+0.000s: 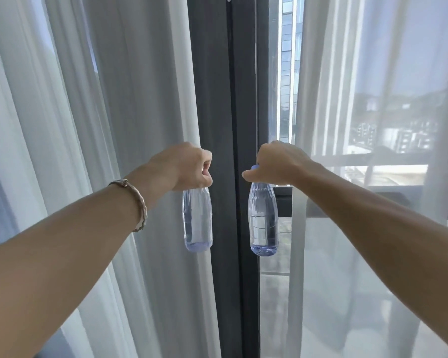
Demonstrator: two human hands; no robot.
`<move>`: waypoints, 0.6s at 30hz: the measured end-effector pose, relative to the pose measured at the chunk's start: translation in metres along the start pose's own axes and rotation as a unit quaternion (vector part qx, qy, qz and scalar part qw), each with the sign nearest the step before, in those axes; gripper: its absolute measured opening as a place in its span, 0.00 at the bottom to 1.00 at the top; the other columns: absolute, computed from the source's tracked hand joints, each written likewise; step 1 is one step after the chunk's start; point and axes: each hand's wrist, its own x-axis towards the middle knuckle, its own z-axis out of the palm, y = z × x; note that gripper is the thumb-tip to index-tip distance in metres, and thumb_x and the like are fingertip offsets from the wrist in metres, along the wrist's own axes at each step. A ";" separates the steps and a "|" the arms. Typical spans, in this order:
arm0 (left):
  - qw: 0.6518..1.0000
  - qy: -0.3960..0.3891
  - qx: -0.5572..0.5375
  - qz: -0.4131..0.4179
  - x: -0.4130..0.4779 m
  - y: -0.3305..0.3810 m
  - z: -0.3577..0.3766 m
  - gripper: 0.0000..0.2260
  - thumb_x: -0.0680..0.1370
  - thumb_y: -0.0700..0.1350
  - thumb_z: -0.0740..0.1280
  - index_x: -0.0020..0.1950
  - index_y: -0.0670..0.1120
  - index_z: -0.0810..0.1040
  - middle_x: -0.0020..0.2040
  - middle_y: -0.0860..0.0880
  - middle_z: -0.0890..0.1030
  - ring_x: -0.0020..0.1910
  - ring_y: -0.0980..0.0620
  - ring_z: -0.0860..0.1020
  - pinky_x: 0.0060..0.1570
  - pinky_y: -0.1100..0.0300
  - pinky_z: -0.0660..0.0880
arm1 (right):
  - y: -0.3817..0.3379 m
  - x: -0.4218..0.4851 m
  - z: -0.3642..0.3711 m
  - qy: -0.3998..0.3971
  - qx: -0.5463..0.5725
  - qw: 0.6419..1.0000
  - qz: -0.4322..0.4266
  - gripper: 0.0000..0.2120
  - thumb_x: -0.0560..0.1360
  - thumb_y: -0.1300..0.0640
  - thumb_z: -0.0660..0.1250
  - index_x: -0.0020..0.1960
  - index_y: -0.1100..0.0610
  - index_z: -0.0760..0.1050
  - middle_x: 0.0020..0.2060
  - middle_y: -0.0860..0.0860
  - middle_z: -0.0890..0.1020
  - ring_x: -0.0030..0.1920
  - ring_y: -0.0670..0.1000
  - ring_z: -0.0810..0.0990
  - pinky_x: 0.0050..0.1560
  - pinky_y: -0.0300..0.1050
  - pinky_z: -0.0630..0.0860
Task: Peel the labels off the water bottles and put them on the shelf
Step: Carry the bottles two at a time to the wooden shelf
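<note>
**Q:** Status, L side first?

**A:** Your L arm reaches fwd from the lower-left corner, with a bracelet (136, 202) on the wrist. Behind it hangs a white curtain (75, 99). Your L hand (189, 166) is clenched round the neck of the L bottle (197, 218). The cap is hidden inside the fist.

**Q:** L bottle position?

**A:** It hangs upright below the fist, in mid-air, resting on nothing. The body is bare clear plastic with a bluish base. It sits in front of the curtain's edge, just beside the dark frame (233, 73).

**Q:** Centre?

**A:** The frame runs top to bottom between the two bottles. The bottles are near each other, approx. level, and not touching.

**Q:** R side?

**A:** Your R hand (277, 164) grips the R bottle (263, 218) at the top, fingers curled over it and thumb pointing L. A bit of the blue cap (255, 166) shows under the thumb. The R bottle also hangs upright in mid-air, bare and clear, with a bluish base. It sits in front of the frame's R edge and the glass.

**Q:** Far R?

**A:** Your R arm enters from the lower-right corner. Behind it hangs a sheer drape (373, 99), with bldgs visible through it.
</note>
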 end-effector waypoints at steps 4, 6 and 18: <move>0.999 -0.006 -0.030 -0.019 0.004 0.008 0.016 0.06 0.70 0.47 0.63 0.33 0.53 0.68 0.37 0.57 0.72 0.41 0.47 0.76 0.43 0.53 0.78 | 0.023 -0.008 0.017 -0.011 0.001 1.000 -0.009 0.23 0.72 0.47 0.66 0.25 0.58 0.66 0.23 0.51 0.68 0.25 0.50 0.68 0.31 0.38 0.66; 0.999 -0.006 -0.033 -0.025 0.002 0.009 0.024 0.07 0.70 0.47 0.63 0.33 0.52 0.68 0.36 0.57 0.72 0.40 0.47 0.76 0.43 0.53 0.78 | 0.028 -0.009 0.029 -0.027 0.000 1.000 -0.010 0.23 0.72 0.47 0.66 0.25 0.58 0.66 0.24 0.51 0.69 0.25 0.50 0.69 0.33 0.40 0.69; 0.992 -0.046 0.009 -0.113 -0.048 -0.045 0.025 0.10 0.71 0.45 0.65 0.32 0.51 0.66 0.34 0.54 0.71 0.36 0.48 0.72 0.38 0.58 0.72 | -0.035 0.022 0.065 -0.065 0.031 0.995 -0.066 0.21 0.73 0.45 0.65 0.28 0.57 0.68 0.26 0.50 0.71 0.27 0.51 0.70 0.30 0.39 0.66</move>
